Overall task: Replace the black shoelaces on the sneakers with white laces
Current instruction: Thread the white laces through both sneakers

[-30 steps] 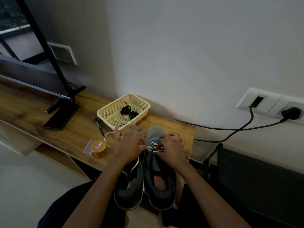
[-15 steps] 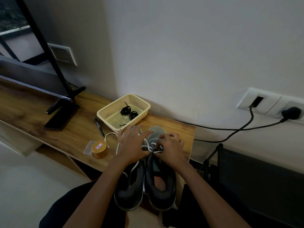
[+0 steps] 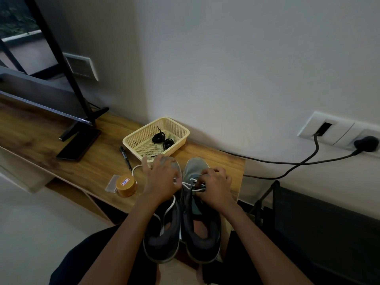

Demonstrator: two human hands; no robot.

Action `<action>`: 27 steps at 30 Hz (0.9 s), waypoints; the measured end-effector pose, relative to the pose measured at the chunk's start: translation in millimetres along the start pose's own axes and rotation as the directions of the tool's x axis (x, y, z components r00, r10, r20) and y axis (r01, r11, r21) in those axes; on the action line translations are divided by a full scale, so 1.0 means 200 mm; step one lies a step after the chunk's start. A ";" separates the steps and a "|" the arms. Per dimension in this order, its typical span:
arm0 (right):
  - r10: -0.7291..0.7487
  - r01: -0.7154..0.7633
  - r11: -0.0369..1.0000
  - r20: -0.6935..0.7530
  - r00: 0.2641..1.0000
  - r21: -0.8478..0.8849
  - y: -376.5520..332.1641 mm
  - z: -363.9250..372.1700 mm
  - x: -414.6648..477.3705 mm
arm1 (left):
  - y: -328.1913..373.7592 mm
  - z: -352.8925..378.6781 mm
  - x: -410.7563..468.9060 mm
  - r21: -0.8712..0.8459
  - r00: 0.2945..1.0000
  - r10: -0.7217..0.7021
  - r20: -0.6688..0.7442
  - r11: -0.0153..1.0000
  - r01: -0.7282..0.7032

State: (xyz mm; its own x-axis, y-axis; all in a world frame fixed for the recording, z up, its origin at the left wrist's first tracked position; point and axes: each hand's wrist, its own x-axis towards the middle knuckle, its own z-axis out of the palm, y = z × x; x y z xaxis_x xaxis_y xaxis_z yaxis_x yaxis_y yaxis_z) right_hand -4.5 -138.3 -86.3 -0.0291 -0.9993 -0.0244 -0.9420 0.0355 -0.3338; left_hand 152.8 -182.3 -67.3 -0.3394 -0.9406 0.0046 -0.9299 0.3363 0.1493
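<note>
Two shoes side by side, toes on the table (image 3: 61, 140) edge, heels out over the person's lap. Left shoe (image 3: 161, 237), right shoe (image 3: 202, 239), touching along their inner sides.

White lace (image 3: 190, 185) is threaded across the right shoe's lower eyelets. More white lace trails down the left shoe's side, with a loop lying on the table just left of its toe.

Right hand (image 3: 214, 187): on the right shoe's forefoot, fingers curled, pinching the lace at the eyelets.
Left hand (image 3: 162, 179): over the left shoe's forefoot, fingers curled inward, tips nipping the lace at the gap between the shoes. Exact grip partly hidden by the hand itself.

Black laces (image 3: 162, 139) lie in two bundles inside the basket (image 3: 144, 128), which sits just beyond the toes, against the wall.

Left of the shoes: pen (image 3: 125, 157) beside the basket, orange-lidded jar (image 3: 125, 186) near the table edge, small clear bag (image 3: 111, 183) touching the jar. Further left: phone (image 3: 79, 146) flat on the table by the monitor stand (image 3: 82, 128).

Right side: cables (image 3: 287, 162) run along the wall to the sockets (image 3: 329, 130).
</note>
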 end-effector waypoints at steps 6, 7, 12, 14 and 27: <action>0.018 -0.018 1.000 -0.004 1.000 0.005 0.01 0.01 0.01 | -0.08 0.01 0.03 -0.184 0.991 -0.135 0.010 0.974 0.134; 0.018 -0.018 1.000 -0.005 1.000 0.006 0.00 0.01 0.01 | -0.07 0.01 0.03 -0.219 0.998 -0.051 0.024 0.974 0.055; 0.003 -0.003 1.000 0.002 1.000 0.015 -0.01 0.00 0.01 | 0.00 0.04 0.00 -0.139 0.994 0.071 0.080 0.988 -0.059; 0.001 -0.001 1.000 0.006 1.000 0.016 -0.01 0.00 0.01 | 0.02 0.04 0.00 -0.095 0.992 0.075 0.101 0.993 -0.065; 0.007 -0.007 1.000 0.010 1.000 -0.002 0.00 0.01 0.01 | -0.05 0.02 0.03 -0.203 0.995 -0.039 0.092 0.978 0.057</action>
State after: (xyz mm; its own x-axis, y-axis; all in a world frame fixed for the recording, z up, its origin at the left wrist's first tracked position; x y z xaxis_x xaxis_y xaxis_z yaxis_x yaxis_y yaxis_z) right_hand -4.7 -140.9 -87.6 -0.0325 -0.9988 -0.0361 -0.9422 0.0426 -0.3322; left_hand 159.8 -190.3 -73.2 -0.3142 -0.9449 -0.0924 -0.8997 0.2653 0.3467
